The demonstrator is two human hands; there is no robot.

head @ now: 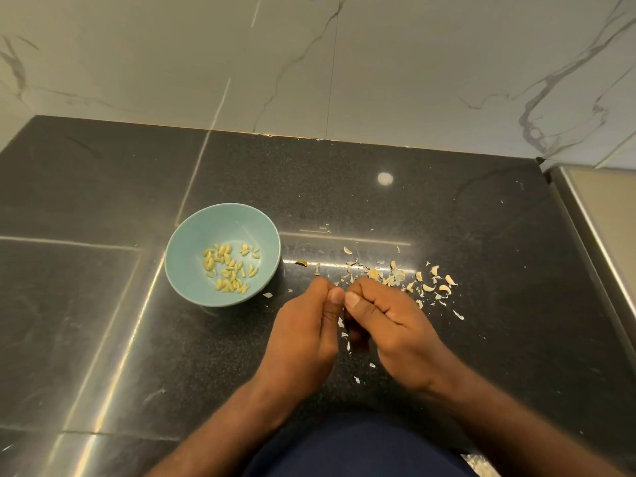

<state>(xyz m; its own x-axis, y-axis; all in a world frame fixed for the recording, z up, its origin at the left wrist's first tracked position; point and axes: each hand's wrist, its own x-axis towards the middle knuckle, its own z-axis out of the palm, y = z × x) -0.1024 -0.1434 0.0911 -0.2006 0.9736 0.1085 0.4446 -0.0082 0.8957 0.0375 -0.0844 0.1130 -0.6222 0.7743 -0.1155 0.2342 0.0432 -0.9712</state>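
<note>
Working over black countertop; teal bowl holding shelled kernels, sitting left of hands; left hand and right hand both curling, thumbs pinching a seed, mostly hidden between them; husk litter lying just beyond; risking crushing through excess thumb pressure, or slipping and dropping among husks.

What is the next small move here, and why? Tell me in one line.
Probably split the husk and drop the kernel into the blue bowl: left hand and right hand pinch what is likely a seed, hidden between fingertips; peeled kernels lie in the bowl, and husks litter the counter.
</note>
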